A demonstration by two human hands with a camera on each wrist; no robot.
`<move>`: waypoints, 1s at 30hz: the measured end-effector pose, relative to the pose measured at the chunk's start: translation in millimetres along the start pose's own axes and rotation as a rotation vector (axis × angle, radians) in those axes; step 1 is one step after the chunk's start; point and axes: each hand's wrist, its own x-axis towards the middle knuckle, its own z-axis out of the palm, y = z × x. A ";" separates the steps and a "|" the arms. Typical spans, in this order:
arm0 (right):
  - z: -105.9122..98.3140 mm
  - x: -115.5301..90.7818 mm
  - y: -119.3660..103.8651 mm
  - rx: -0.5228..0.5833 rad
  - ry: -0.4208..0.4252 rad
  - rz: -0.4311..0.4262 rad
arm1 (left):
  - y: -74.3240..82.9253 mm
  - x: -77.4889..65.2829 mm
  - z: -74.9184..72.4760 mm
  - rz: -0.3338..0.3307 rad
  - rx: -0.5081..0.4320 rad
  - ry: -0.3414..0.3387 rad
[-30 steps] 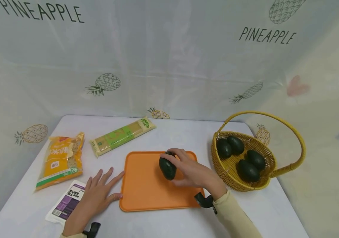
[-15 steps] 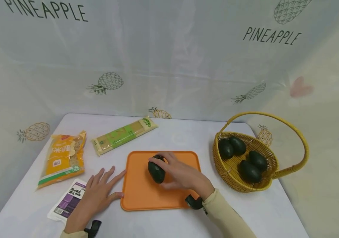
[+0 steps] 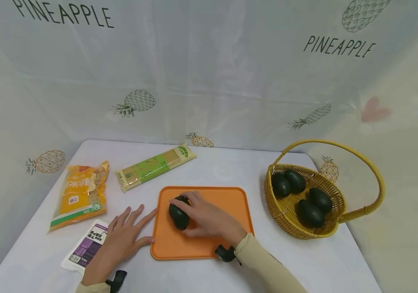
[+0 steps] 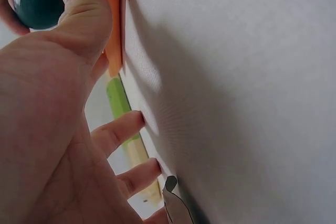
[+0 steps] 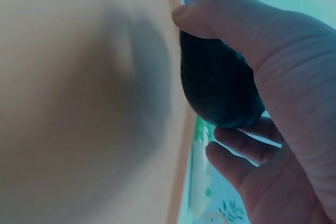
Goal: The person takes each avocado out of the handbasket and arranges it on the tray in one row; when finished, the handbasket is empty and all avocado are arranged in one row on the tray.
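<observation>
My right hand [image 3: 207,217] grips a dark green avocado [image 3: 179,213] over the left part of an orange tray [image 3: 223,244]. In the right wrist view the thumb and fingers curl round the avocado [image 5: 220,80], and a shadow falls on the tray below it. My left hand [image 3: 121,240] lies with fingers spread on the table, its thumb and index fingertip touching the tray's left edge. From the left wrist view, the thumb [image 4: 86,11] meets the tray's rim [image 4: 111,24]. Several more avocados [image 3: 309,213] lie in a yellow wicker basket [image 3: 286,221] at the right.
A yellow bag of grain [image 3: 80,195] lies at the left of the white table [image 3: 231,167]. Behind the tray is a long green-labelled packet [image 3: 155,167]. A white and purple pouch [image 3: 88,246] lies partly under the left forearm. The basket's tall handle [image 3: 372,171] arches rightward.
My right hand has carried the avocado leftward across the tray and slightly nearer to me. The left hand has stayed at the tray's left edge. The head view has shifted slightly.
</observation>
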 end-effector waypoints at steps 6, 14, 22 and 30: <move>14.4 14.5 -7.1 -0.024 0.025 -0.022 | -0.1 0.8 -0.8 0.007 -0.021 0.002; 29.3 24.9 -12.7 0.012 0.057 -0.005 | 2.0 2.2 -2.4 0.008 -0.051 -0.022; 34.6 29.3 -18.1 0.021 0.087 -0.001 | 3.0 1.5 -4.5 0.009 -0.043 -0.016; 36.9 32.3 -20.4 0.030 0.099 -0.014 | 1.0 -0.9 -4.7 -0.012 -0.030 -0.032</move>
